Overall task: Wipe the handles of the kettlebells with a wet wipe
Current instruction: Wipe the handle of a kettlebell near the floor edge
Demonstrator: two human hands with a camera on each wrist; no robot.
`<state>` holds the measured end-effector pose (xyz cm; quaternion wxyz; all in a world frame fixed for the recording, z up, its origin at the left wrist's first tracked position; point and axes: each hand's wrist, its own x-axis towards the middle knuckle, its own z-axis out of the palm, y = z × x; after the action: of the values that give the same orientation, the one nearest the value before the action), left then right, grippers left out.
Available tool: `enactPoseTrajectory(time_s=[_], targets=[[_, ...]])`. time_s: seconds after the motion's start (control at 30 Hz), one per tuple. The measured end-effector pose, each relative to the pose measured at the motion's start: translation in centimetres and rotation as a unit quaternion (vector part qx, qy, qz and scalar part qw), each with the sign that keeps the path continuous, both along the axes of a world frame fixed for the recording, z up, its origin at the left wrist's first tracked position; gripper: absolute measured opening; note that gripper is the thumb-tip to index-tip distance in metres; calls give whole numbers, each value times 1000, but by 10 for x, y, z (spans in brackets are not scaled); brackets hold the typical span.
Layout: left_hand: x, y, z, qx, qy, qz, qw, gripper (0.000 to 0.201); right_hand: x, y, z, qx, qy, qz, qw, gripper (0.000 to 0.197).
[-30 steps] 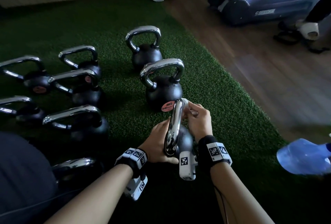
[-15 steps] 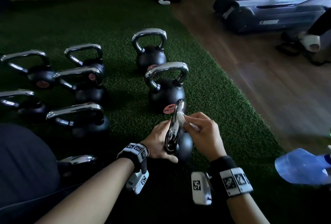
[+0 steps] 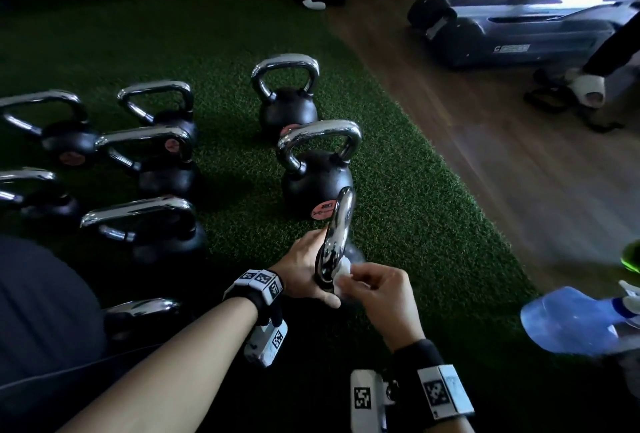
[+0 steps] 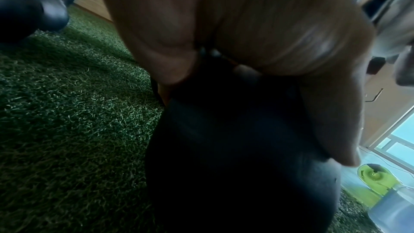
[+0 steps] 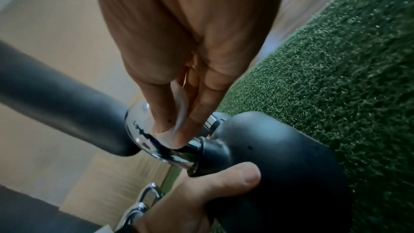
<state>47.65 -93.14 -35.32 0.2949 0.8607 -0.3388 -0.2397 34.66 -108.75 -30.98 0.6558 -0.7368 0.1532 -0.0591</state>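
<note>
- turf (image 3: 398, 190): plenty of open room on the right before its edge meets the wood floor (image 3: 519, 172); next kettlebell (image 3: 317, 183) just beyond the handle (image 3: 341, 221).
- held kettlebell (image 5: 280, 157) sits on the turf, left hand (image 3: 301, 269) gripping its body.
- right hand (image 3: 377, 290), pinching the wet wipe (image 3: 343, 268), has slid from handle top down to its base, so that leg's probably done.

Black round-bodied kettlebell (image 5: 268, 157) with polished chrome loop handle (image 3: 337, 235): sits between the two hands, handle edge-on to the head view, body gripped by the left hand (image 3: 301, 273) with the thumb across its near side. Small crumpled white wet wipe (image 3: 343, 268): pinched in the fingertips of the right hand (image 3: 377, 290) and pressed on the handle's lower leg, just above its black collar. Matching kettlebells upright: nearer one (image 3: 317, 183) just ahead of the hands, farther one (image 3: 287, 113) behind it, several more well off beyond the left hand.
</note>
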Motion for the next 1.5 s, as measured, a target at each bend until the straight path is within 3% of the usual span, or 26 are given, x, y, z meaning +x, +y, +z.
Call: enactPoseTrajectory(time_s=[0.1,0.17,0.2,0.27,0.37,0.47,0.6,0.77,0.83,0.9,1.0,1.07,1.2,1.3,1.37,1.5], targets=[[3,0,-3,-50,55,28,997,132,0,4,-4,-39,6,-8,999,4],[5,2,-7,-100,99,56,988,122,0,5,-5,-92,22,-1,996,8],[6,1,-9,-85,96,47,991,117,2,2,-5,-116,28,7,993,10],[8,4,-16,-17,52,14,998,115,9,-6,-1,-178,16,40,983,15],[9,3,-28,27,-60,-71,995,136,26,-16,3,-256,-16,126,958,17],[9,3,-31,9,-101,-91,991,137,39,-20,3,-255,-10,205,945,15],[7,6,-29,15,-107,-87,990,138,42,-31,0,-121,-11,245,962,10],[10,8,-37,16,-98,-87,991,142,52,-32,-2,-209,68,277,935,11],[5,10,-31,-16,-71,-55,996,146,54,-33,-1,-125,77,290,946,8],[1,12,-26,-43,-34,-27,998,149,53,-37,1,40,94,277,955,16],[-2,13,-30,-61,-50,-30,996,148,50,-35,6,312,114,216,918,20],[0,12,-33,-65,-66,-41,995,147,54,-35,6,407,100,162,893,23],[1,11,-32,-77,-74,-41,993,145,52,-30,1,455,87,151,873,28],[1,13,-32,-83,-76,-49,992,147,48,-24,-2,445,76,153,879,28],[-1,12,-29,-89,-76,-45,992,146,55,-19,0,443,60,101,889,19],[-3,10,-20,-106,-62,-29,992,139,72,-8,0,441,22,-81,894,18]])
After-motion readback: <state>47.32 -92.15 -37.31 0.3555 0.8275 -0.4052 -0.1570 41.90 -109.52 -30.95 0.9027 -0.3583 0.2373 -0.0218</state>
